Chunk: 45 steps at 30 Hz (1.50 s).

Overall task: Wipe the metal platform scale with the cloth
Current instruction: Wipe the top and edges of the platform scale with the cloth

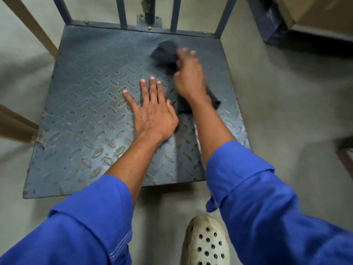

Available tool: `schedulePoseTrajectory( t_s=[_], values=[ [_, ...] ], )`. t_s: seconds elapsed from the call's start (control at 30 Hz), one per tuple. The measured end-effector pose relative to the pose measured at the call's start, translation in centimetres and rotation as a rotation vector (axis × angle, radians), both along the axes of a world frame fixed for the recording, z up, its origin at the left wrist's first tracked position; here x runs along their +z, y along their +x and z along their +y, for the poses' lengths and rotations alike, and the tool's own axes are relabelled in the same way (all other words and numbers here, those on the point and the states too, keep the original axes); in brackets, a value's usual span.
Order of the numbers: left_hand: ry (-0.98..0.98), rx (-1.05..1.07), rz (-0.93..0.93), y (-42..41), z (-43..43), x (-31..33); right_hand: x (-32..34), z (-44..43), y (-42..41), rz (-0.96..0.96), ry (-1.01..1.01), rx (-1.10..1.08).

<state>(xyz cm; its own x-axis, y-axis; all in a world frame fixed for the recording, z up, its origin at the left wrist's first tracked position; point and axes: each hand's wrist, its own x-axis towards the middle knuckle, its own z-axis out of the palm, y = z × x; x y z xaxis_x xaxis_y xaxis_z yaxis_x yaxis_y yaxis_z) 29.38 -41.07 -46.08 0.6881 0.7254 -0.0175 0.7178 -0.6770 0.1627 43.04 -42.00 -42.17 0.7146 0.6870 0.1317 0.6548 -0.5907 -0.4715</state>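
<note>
The metal platform scale (86, 111) is a dark blue-grey plate with a raised diamond tread, lying low on the floor. My left hand (152, 113) lies flat on its middle, fingers straight and spread, palm down. My right hand (188, 75) is blurred over the plate's far right part and grips a dark cloth (165, 55). One end of the cloth bunches beyond the fingers; the other end trails under my wrist. Both forearms come out of rolled blue sleeves.
Blue upright bars (121, 12) and a centre post (149, 10) rise from the scale's far edge. Cardboard boxes (17, 123) stand at the left, a dark box (273, 22) at the back right. My pale perforated shoe (207, 243) is on the concrete floor before the plate.
</note>
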Motion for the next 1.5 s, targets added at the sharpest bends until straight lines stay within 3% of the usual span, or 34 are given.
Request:
schedulePoseTrajectory(
  t_s=[0.1, 0.33, 0.47, 0.7, 0.9, 1.07, 1.2, 1.3, 1.5],
  values=[
    [-0.002, -0.007, 0.004, 0.0, -0.4, 0.1, -1.7, 0.0, -1.6, 0.012, -0.04, 0.144],
    [-0.017, -0.083, 0.01, 0.8, -3.2, 0.4, -1.9, -7.2, 6.5, 0.016, -0.07, -0.328],
    [-0.001, -0.154, -0.005, 0.1, -3.7, 0.3, -0.6, -9.3, 7.0, 0.075, 0.065, -0.611],
    [-0.011, 0.109, -0.134, -4.4, -1.5, 0.1, 4.1, 1.2, -4.3, 0.048, 0.176, -0.191],
    [0.007, 0.315, -0.141, -11.6, 1.1, -0.4, 5.3, 8.3, -14.3, -0.033, 0.136, 0.161],
    [0.083, 0.435, -0.177, -16.9, -0.5, -1.2, 2.1, 12.2, -18.2, -0.043, -0.086, 0.527],
    [0.107, 0.481, -0.151, -18.2, -1.4, -1.6, -1.4, 13.5, -19.8, -0.169, -0.316, 0.844],
    [0.129, 0.478, -0.142, -18.2, -1.4, -1.7, -2.4, 13.4, -19.7, -0.213, -0.269, 0.8],
    [0.121, 0.492, -0.128, -18.0, -1.4, -1.6, -3.1, 10.6, -17.8, -0.146, -0.139, 0.449]
  ],
)
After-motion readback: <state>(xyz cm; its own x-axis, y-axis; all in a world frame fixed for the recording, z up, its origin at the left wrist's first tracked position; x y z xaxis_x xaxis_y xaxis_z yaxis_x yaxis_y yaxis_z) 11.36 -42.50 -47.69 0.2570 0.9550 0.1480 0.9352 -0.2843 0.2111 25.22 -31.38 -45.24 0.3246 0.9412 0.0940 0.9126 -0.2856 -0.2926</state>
